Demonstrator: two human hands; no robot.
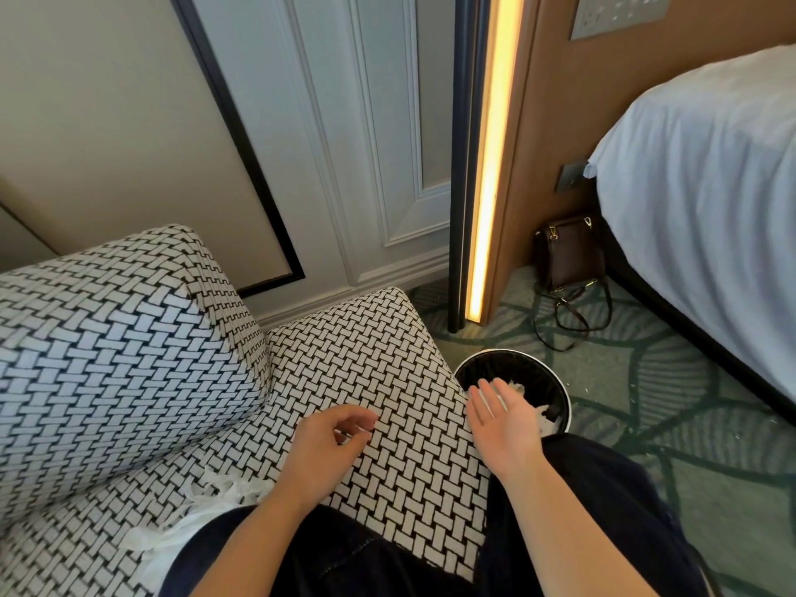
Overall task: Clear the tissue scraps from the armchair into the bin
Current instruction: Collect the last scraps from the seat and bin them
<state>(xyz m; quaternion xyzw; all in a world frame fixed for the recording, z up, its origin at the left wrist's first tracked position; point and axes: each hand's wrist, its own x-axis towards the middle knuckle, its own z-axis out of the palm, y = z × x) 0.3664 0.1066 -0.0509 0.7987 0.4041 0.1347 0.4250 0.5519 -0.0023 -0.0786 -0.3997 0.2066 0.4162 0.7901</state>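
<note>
At the right edge of the black-and-white woven armchair [379, 359], the flat, open right hand [504, 424] hangs by the round black bin [530, 372], the left hand [323, 450] is curled but I cannot tell if it holds anything, and the white tissue scraps [215, 497] at the seat's near-left corner could spill onto the floor if swept too fast.

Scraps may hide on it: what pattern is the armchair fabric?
The armchair is black-and-white basket weave; head view shows it best.

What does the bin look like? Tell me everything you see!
The bin is round, black inside with a pale rim, upright on the green carpet close beside the armchair seat. White tissue scraps lie inside it. The open right hand is above its near side, hiding part of the rim, and a dark trouser leg covers its nearest edge.
</note>
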